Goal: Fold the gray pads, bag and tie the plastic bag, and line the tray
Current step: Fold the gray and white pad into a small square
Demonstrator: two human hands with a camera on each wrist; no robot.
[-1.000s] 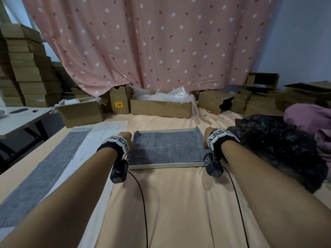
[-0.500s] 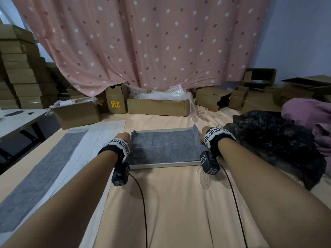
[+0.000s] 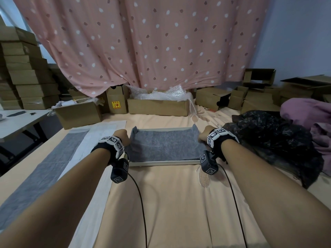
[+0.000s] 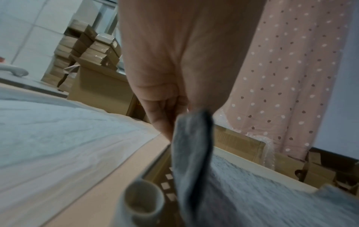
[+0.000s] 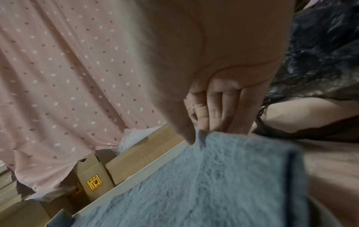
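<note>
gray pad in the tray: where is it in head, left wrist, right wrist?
Head: gray pad centre, in the tray.
Left wrist: lower right, edge pinched by left hand.
Right wrist: bottom centre, corner pinched by right hand.
Shared landmark: pink dotted curtain.

Yellow box label — characters unreadable

Both bare forearms extend forward, roughly parallel, each wrist strapped with a marker band and a wired camera unit. Left hand: fingers point downward, close together, pinching a gray pad edge against the thumb. Right hand: fingers together, pointing down, thumb opposed, pinching the pad's opposite edge. Palms face each other across the pad.
</note>
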